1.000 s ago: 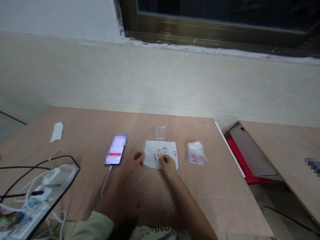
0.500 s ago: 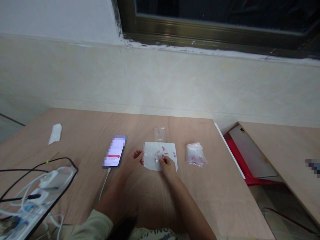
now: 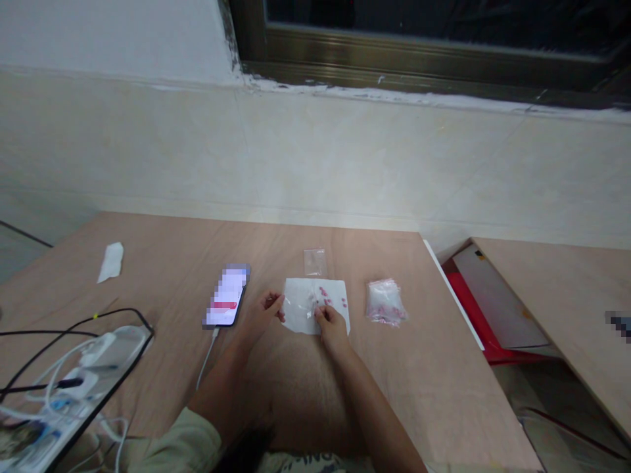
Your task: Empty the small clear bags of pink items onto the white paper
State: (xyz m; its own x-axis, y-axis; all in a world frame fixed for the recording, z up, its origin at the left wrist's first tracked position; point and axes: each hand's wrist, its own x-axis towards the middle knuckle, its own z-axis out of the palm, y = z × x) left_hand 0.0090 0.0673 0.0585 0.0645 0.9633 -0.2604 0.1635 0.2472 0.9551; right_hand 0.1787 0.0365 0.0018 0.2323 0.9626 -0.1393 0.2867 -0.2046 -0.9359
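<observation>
A sheet of white paper lies on the table, with several small pink-red pieces scattered on its right half. Over the paper a small clear plastic bag shows faintly by its glints. My left hand, fingers curled, pinches the bag's left side at the paper's left edge. My right hand is closed, thumb against fingertips, at the bag's right side beside the pink-red pieces; its exact grip is hard to see. Another flat clear bag lies just beyond the paper.
A stack of clear bags with pink-red edges lies to the right. On the left are a charging phone, a white paper scrap and a power strip with tangled cables. A wall stands behind the table.
The view has tilted very slightly. Both hands stay in nearly the same place, and the clear bag's glints between them have shifted a little.
</observation>
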